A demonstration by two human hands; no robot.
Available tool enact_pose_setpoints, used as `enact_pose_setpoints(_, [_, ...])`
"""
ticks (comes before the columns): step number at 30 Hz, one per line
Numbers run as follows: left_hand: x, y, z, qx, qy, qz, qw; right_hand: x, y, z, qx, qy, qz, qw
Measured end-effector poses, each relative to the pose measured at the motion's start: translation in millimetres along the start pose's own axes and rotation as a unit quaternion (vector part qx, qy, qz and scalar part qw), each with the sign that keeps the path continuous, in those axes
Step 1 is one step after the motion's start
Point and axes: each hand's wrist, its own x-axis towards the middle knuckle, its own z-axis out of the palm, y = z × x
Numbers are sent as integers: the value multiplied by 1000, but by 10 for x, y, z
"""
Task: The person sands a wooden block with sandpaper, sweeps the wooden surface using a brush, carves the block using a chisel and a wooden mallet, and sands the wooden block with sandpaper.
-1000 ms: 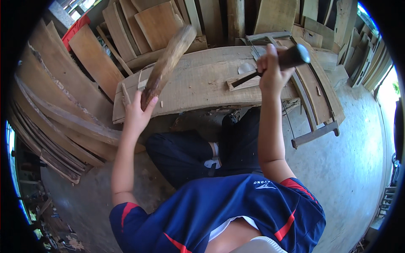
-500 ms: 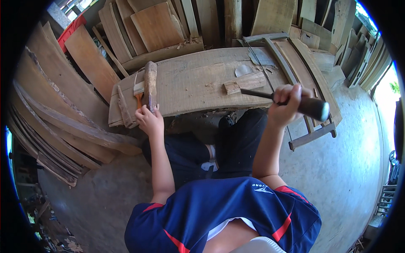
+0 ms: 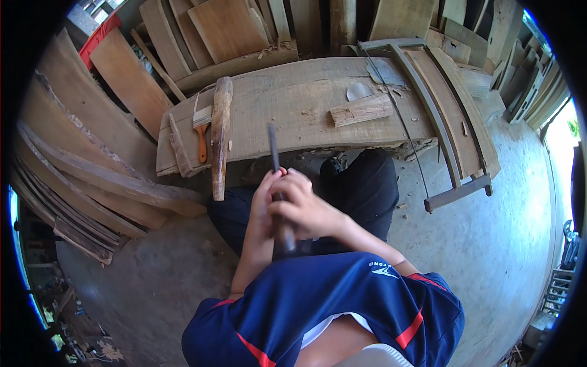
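Both of my hands are together over my lap, closed around a chisel (image 3: 273, 145). Its narrow metal blade points away from me, and the dark handle comes back toward my shirt. My left hand (image 3: 262, 200) wraps the handle from the left. Across the top of it lies my right hand (image 3: 299, 199), slightly blurred, hiding much of the handle. On the thick wooden slab (image 3: 275, 110) in front of me, a wooden club (image 3: 221, 131) lies at the left with its thin end over the near edge. A small wood block (image 3: 362, 111) rests further right.
A flat paintbrush (image 3: 202, 137) and a wood strip (image 3: 181, 147) lie left of the club. At the slab's right end rests a frame saw (image 3: 422, 104). Planks (image 3: 229, 30) lean behind the slab, and curved boards (image 3: 98, 171) stand at the left.
My left hand has let go of the club, which now lies on the slab. My right hand has brought the chisel in to the middle, where both hands now hold it.
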Motion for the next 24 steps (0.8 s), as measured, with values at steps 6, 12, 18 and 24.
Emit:
enact_pose_setpoints(6, [-84, 342, -63, 15, 105, 2, 994, -243, 752, -735, -296, 19, 273, 915])
enact_pose_setpoints(12, [-359, 278, -289, 124, 104, -11, 987, -701, 1649, -1509, -425, 57, 412, 804])
enact_pose_setpoints(18, [-360, 124, -298, 235, 144, -13, 961, -879, 1986, -1621, -325, 35, 382, 865])
enact_pose_setpoints(24, [168, 484, -312, 489, 166, 122, 848, -842, 1753, -1376, -378, 62, 396, 834])
